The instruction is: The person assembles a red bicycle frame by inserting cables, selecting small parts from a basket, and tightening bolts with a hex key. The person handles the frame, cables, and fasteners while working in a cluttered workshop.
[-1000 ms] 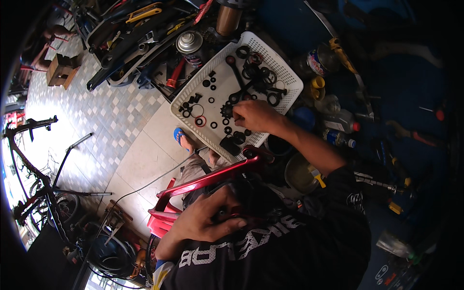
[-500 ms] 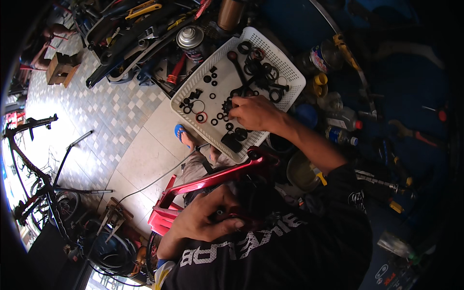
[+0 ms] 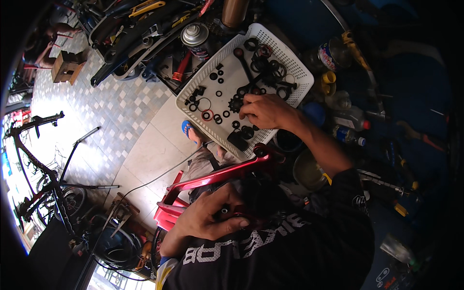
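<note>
My right hand reaches into a white plastic basket with slotted walls. Its fingers are bent and pressed together beside a black toothed part; their tips are partly hidden, so I cannot make out what they pinch. Around it lie black rings, short spacers, a red-edged ring and a black crank arm. Low in the view, my left hand is closed around part of a glossy red bicycle frame, which lies across my lap. A small round metal piece shows between its thumb and forefinger.
A spray can and a red tube-shaped part stand beyond the basket's left side. Several bottles and a round container sit to the right. A dark bicycle frame stands far left. A cable crosses the tiles.
The whole view has shifted slightly, so things appear a little further right. My right hand stays over the same parts with its fingers slightly shifted; my left hand keeps its hold.
</note>
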The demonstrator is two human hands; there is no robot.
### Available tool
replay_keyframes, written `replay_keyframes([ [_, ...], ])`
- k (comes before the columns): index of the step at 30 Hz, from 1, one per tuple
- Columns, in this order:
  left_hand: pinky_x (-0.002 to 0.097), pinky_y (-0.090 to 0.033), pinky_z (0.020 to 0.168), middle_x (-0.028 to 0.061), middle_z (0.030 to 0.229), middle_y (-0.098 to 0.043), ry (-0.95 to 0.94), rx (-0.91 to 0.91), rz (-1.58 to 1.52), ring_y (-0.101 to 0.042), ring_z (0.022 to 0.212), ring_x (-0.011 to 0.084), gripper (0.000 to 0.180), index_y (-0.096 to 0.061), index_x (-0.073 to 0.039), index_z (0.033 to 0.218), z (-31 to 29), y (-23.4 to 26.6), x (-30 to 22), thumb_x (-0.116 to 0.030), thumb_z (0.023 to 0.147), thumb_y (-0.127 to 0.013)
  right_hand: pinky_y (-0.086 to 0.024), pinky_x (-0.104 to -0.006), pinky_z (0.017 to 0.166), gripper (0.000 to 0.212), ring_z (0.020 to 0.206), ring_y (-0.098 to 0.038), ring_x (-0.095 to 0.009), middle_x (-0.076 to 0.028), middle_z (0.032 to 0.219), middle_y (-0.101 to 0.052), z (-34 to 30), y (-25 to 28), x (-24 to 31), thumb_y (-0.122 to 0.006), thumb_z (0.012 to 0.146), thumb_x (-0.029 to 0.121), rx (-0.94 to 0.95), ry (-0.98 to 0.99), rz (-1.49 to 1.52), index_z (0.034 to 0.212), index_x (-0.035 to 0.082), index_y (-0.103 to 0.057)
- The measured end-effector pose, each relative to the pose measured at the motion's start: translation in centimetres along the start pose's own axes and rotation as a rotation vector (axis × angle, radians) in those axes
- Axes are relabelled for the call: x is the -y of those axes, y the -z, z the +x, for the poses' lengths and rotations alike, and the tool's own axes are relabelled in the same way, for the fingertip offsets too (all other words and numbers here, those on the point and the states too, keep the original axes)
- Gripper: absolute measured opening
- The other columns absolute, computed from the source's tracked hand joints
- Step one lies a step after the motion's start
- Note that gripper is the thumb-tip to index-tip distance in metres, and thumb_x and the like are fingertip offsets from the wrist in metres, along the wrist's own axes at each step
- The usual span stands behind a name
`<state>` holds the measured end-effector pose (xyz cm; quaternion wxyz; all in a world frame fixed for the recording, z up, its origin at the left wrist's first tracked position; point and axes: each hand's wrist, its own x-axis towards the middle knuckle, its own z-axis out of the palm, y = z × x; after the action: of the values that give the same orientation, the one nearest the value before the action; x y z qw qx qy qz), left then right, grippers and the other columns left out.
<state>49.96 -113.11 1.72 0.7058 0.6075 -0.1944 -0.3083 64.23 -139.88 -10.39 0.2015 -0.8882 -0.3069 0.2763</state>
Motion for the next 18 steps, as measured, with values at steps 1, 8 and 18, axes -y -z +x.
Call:
replay_keyframes([
  [1,0.0304,-0.042,0.059,0.0048,0.080,-0.057,-0.001,0.004,0.000,-0.056,0.065,0.0155,0.027,-0.061,-0.002,0.100,0.0,0.1,0.0,-0.016,0.087,-0.080,-0.055,-0.0433,0.084,0.021,0.096,-0.068,-0.029,-0.004,0.105,-0.065,0.0,-0.1,0.0,-0.061,0.087,0.013,0.000,-0.013,0.006,0.101,0.015,-0.077],
  [8,0.0302,-0.042,0.057,0.0051,0.079,-0.059,-0.014,-0.001,0.020,-0.058,0.064,0.0159,0.027,-0.061,-0.002,0.100,0.1,0.0,-0.3,-0.015,0.087,-0.080,-0.056,-0.0429,0.080,0.022,0.091,-0.069,-0.029,-0.005,0.105,-0.065,-0.2,0.0,-0.7,-0.062,0.089,0.015,-0.067,0.005,0.019,0.105,0.017,-0.077],
  [18,0.0297,-0.044,0.058,0.0058,0.079,-0.062,-0.047,0.023,0.042,-0.060,0.065,0.0165,0.027,-0.061,0.000,0.100,0.3,0.0,-0.1,-0.015,0.088,-0.080,-0.058,-0.0452,0.080,0.056,0.093,-0.070,-0.032,-0.010,0.111,-0.063,-0.1,2.8,-2.1,-0.053,0.094,0.010,-0.082,-0.174,-0.083,0.147,0.029,-0.053],
])
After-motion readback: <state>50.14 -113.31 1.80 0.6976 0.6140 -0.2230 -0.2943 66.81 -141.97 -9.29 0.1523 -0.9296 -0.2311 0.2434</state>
